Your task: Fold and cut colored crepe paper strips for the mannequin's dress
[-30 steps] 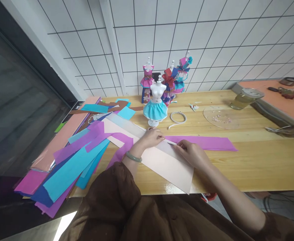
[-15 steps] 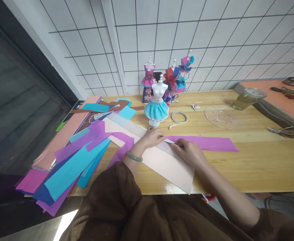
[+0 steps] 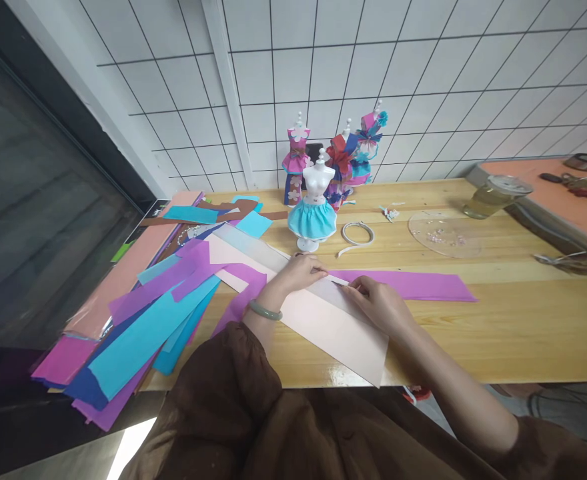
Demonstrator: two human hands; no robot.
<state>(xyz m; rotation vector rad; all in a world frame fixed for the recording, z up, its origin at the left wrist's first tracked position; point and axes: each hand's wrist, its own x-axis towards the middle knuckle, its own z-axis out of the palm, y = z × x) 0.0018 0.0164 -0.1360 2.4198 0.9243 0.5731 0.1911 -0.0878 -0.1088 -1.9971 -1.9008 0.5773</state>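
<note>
My left hand (image 3: 301, 272), with a bangle at the wrist, rests on the pale pink sheet (image 3: 331, 330), its fingers pinched at one end of a narrow white strip (image 3: 337, 281). The strip's other end is between the thumb and finger of my right hand (image 3: 373, 300). Beneath the strip, a greyish translucent layer lies along the sheet's upper edge. A purple strip (image 3: 413, 285) extends to the right behind my right hand. Just beyond my hands stands a small white dress form (image 3: 318, 180) in a turquoise skirt (image 3: 312, 219).
Coloured sheets (image 3: 148, 333) are piled at the left. Several dressed forms (image 3: 297, 157) stand by the wall. A roll of white tape (image 3: 358, 233), a clear plate with small beads (image 3: 444, 235), a cup (image 3: 496, 195) and scissors (image 3: 561, 260) lie towards the right.
My left hand has shifted slightly left, away from my right hand. More of the white strip shows between them. My right hand has barely moved.
</note>
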